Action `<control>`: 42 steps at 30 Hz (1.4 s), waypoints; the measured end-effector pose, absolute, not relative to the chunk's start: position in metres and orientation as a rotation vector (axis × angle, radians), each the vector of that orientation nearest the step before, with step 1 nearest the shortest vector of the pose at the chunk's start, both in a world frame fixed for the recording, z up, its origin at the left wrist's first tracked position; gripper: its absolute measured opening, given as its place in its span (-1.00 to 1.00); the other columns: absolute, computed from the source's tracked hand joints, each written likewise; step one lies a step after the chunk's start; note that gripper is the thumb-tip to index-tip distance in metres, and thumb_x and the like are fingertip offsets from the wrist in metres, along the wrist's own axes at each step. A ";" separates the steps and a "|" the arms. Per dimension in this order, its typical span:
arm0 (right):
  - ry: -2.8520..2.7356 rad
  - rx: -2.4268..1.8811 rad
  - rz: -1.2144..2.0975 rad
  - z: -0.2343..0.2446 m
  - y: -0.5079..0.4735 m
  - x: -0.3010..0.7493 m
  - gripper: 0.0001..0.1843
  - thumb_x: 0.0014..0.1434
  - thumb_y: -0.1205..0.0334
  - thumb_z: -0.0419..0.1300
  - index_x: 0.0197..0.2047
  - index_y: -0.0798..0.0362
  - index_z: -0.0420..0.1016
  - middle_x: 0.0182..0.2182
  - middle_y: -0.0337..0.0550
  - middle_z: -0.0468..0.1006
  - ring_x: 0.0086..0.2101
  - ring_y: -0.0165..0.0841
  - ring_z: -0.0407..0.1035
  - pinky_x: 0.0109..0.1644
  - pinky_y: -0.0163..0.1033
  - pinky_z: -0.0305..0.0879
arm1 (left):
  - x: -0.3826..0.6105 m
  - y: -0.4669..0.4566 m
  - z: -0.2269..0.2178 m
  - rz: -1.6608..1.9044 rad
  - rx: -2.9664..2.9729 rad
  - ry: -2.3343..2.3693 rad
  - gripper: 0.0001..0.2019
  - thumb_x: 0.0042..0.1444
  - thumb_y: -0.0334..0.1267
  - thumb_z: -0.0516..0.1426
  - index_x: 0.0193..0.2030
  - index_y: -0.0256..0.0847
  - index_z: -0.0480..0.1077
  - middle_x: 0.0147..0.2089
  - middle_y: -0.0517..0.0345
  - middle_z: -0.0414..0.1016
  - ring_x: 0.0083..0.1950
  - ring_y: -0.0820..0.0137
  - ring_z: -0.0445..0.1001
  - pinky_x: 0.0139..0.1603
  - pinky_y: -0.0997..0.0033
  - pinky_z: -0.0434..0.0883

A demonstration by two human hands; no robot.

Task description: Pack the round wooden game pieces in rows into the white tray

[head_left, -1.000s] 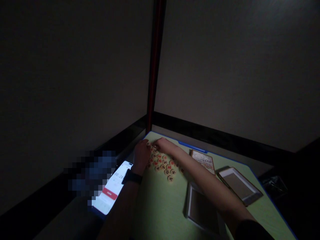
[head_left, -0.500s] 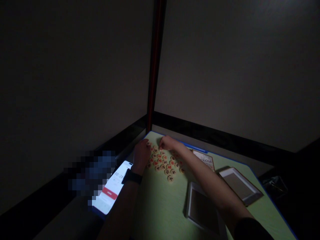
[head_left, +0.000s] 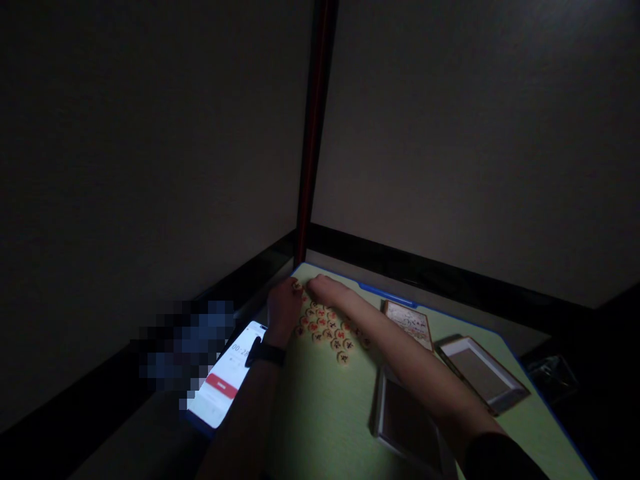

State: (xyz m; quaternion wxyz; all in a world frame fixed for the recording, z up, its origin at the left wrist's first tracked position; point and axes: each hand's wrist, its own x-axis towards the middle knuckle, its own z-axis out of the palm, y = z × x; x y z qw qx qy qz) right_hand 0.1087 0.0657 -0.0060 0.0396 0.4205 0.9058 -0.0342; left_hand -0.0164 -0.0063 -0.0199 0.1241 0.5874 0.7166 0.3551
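Round wooden Chinese chess pieces (head_left: 327,334), marked with red or black characters, lie flat in a loose cluster on the pale green table (head_left: 310,407). At the cluster's far left corner, my left hand (head_left: 283,308) is closed with a chess piece (head_left: 298,286) at its fingertips. My right hand (head_left: 324,289) reaches across to the far side of the cluster, close beside the left. Its fingers are curled together, and whatever they hold is hidden. My right forearm covers part of the cluster's right side.
A lit phone (head_left: 220,383) with a running timer lies left of my left wrist. To the right are an open box half (head_left: 383,407), partly under my right arm, another box half (head_left: 475,367) and a printed card or lid (head_left: 409,323). Walls meet behind the table.
My right hand has moved left, closer to my left hand, over the far pieces. The left hand stays where it was, still with its piece.
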 end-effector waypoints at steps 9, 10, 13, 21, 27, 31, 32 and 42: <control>2.807 1.389 -0.540 -0.001 0.093 0.132 -0.68 -0.05 0.58 0.21 -0.31 0.09 0.71 -0.46 -0.27 0.66 -0.38 -0.42 0.52 -0.33 -0.48 0.28 | -0.016 -0.004 -0.024 1.058 1.740 2.048 -0.72 0.17 -0.41 0.11 0.00 -0.24 0.52 -0.02 -0.06 0.62 -0.01 0.30 0.58 0.03 0.39 0.40; 2.805 1.407 -0.551 -0.003 0.094 0.134 -0.69 -0.04 0.56 0.22 -0.31 0.09 0.71 -0.46 -0.27 0.66 -0.39 -0.43 0.51 -0.35 -0.48 0.28 | -0.016 -0.004 -0.024 1.063 1.746 2.043 -0.72 0.16 -0.42 0.11 -0.01 -0.24 0.52 -0.02 -0.06 0.62 -0.01 0.30 0.58 0.04 0.39 0.40; 2.812 1.437 -0.567 -0.006 0.093 0.138 -0.71 -0.06 0.56 0.22 -0.34 0.09 0.71 -0.46 -0.27 0.66 -0.39 -0.42 0.51 -0.34 -0.47 0.28 | -0.016 -0.003 -0.025 1.064 1.750 2.029 -0.71 0.13 -0.44 0.13 -0.01 -0.25 0.52 -0.05 -0.06 0.63 -0.05 0.32 0.58 0.02 0.40 0.41; 2.928 1.512 -0.494 0.004 0.082 0.150 -0.61 -0.07 0.61 0.12 -0.27 0.14 0.68 -0.38 -0.20 0.66 -0.31 -0.39 0.50 -0.22 -0.41 0.27 | -0.015 -0.004 -0.024 0.998 1.763 1.973 -0.72 0.10 -0.44 0.16 -0.03 -0.22 0.52 -0.06 0.00 0.63 -0.06 0.32 0.58 0.02 0.40 0.42; 2.950 1.565 -0.459 0.010 0.068 0.181 -0.64 -0.04 0.55 0.10 -0.27 0.15 0.67 -0.44 -0.24 0.61 -0.36 -0.39 0.46 -0.24 -0.38 0.24 | -0.015 -0.005 -0.022 0.957 1.812 2.040 -0.83 0.10 -0.41 0.17 -0.17 -0.23 0.53 -0.11 -0.01 0.62 -0.06 0.29 0.56 0.02 0.36 0.41; 2.941 1.599 -0.454 0.007 0.058 0.202 -0.64 -0.04 0.54 0.10 -0.26 0.14 0.68 -0.42 -0.21 0.63 -0.35 -0.38 0.46 -0.23 -0.37 0.24 | -0.018 -0.006 -0.024 0.944 1.808 2.033 -0.78 0.13 -0.40 0.14 -0.11 -0.19 0.53 -0.13 0.02 0.64 -0.08 0.27 0.59 -0.04 0.37 0.42; 2.935 1.611 -0.453 0.007 0.055 0.208 -0.63 -0.04 0.54 0.10 -0.25 0.14 0.68 -0.41 -0.20 0.63 -0.36 -0.38 0.46 -0.24 -0.37 0.24 | -0.019 -0.006 -0.024 0.937 1.831 2.031 -0.77 0.14 -0.41 0.13 -0.09 -0.19 0.53 -0.13 0.02 0.65 -0.07 0.27 0.59 -0.04 0.37 0.42; 2.888 1.592 -0.490 0.014 0.014 0.249 -0.59 -0.03 0.58 0.11 -0.19 0.13 0.68 -0.37 -0.14 0.66 -0.35 -0.37 0.49 -0.23 -0.35 0.27 | -0.025 -0.013 -0.012 0.707 1.910 2.104 -0.81 0.16 -0.28 0.17 -0.09 -0.24 0.49 -0.10 -0.07 0.64 -0.03 0.20 0.58 -0.11 0.39 0.40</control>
